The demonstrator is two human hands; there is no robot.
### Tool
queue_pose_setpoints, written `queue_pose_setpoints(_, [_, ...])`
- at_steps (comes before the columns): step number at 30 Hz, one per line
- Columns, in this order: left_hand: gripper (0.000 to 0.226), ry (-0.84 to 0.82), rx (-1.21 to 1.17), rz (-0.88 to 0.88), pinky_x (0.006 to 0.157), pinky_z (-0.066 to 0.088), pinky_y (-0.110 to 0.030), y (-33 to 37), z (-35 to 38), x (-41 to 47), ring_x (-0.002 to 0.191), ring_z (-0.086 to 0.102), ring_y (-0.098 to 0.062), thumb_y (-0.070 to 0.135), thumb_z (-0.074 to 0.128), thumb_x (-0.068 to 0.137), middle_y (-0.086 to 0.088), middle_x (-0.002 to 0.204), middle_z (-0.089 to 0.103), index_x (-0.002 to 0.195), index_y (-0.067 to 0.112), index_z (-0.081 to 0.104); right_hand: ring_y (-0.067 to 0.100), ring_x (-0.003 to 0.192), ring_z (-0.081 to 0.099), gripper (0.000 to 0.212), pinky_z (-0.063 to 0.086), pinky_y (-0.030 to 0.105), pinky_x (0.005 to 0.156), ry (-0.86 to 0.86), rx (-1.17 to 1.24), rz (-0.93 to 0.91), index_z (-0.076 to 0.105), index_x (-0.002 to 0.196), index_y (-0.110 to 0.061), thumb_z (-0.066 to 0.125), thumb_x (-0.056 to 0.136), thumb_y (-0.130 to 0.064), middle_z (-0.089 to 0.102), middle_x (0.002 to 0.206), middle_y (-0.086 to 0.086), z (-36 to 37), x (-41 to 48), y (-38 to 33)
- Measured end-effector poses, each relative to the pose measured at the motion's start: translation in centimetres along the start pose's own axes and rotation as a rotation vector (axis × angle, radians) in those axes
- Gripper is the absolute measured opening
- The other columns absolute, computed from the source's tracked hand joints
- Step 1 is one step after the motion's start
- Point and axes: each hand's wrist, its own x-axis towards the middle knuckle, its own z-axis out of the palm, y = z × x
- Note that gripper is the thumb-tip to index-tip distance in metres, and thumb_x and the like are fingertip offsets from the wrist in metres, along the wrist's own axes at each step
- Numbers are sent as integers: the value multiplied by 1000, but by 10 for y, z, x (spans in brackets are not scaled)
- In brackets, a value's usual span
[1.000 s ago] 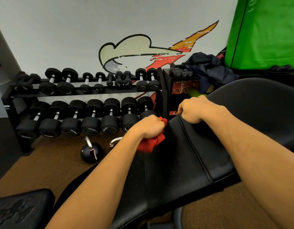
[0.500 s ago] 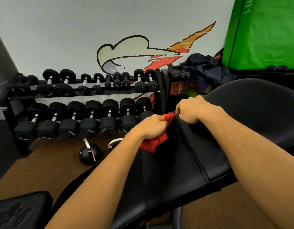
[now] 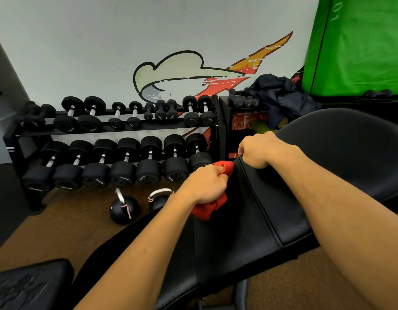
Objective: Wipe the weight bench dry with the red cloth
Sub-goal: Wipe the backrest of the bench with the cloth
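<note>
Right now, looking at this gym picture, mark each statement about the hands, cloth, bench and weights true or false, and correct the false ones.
1. The left hand has the crumpled red cloth in its grip. True.
2. The right hand lies flat on the black padded weight bench. False: its fingers curl at the bench's far edge.
3. Two round black kettlebells stand on the brown floor. True.
4. The black dumbbell rack's lower shelf is bare. False: a row of black dumbbells fills it.
</note>
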Motion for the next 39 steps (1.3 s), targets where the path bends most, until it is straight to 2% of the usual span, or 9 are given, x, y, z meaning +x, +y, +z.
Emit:
queue_pose_setpoints(3, [23,-14,3,56,78,55,-40,3,5,-10,70,62,-24,19,45,96,-3,70,63,74,19,50,29,119,59,33,31,44,103,6,-3,0,65,122,-23,47,94,-18,67,125,6,0,1,0])
queue_pose_setpoints(10, [24,33,15,-68,84,57,-49,-18,-3,-13,83,69,-37,25,43,94,-13,82,70,73,21,53,29,115,60,34,31,45,101,6,4,-1,66,119,-24,46,93,-16,68,121,5,2,3,0])
queue_pose_setpoints(16, [18,-12,37,88,82,53,-45,-11,11,-25,88,63,-38,34,38,82,-8,79,63,77,23,51,29,116,60,33,31,45,101,13,-18,2,65,119,-25,47,93,-17,68,122,5,1,3,-1])
queue_pose_setpoints(22, [25,89,56,-85,86,54,-48,-33,8,-21,95,66,-41,26,44,95,-16,93,70,70,26,46,28,115,60,32,31,45,102,6,1,-7,65,119,-24,46,94,-18,68,122,4,1,2,0])
queue_pose_setpoints(26, [28,61,122,3,81,46,-46,-17,16,-40,96,59,-44,24,44,97,-17,92,64,70,24,37,29,114,60,31,31,44,98,15,-22,-9,65,118,-24,46,95,-18,68,120,5,1,2,-2])
queue_pose_setpoints(29, [17,3,94,88,82,48,-47,-14,23,-64,93,59,-40,32,39,92,-11,87,62,82,21,48,29,110,61,28,29,44,93,21,-42,-15,65,114,-24,46,94,-17,69,116,5,3,1,-3])
queue_pose_setpoints(31, [23,3,82,30,86,51,-48,-25,24,-71,93,62,-39,37,35,86,-10,90,65,87,23,53,29,109,61,28,28,43,91,23,-50,-14,65,114,-24,47,93,-17,69,115,4,2,0,-4])
queue_pose_setpoints(35, [21,100,27,-166,89,53,-51,-42,18,-53,95,65,-40,37,37,86,-15,93,70,71,25,47,28,110,61,30,30,45,96,14,-62,-8,63,118,-25,45,95,-19,68,117,4,1,-1,-3])
queue_pose_setpoints(39, [25,136,31,-69,87,52,-48,-13,25,-50,97,63,-42,29,42,94,-17,94,69,70,22,42,29,115,61,31,32,45,100,23,-97,2,63,121,-25,44,96,-24,67,123,5,2,1,-5])
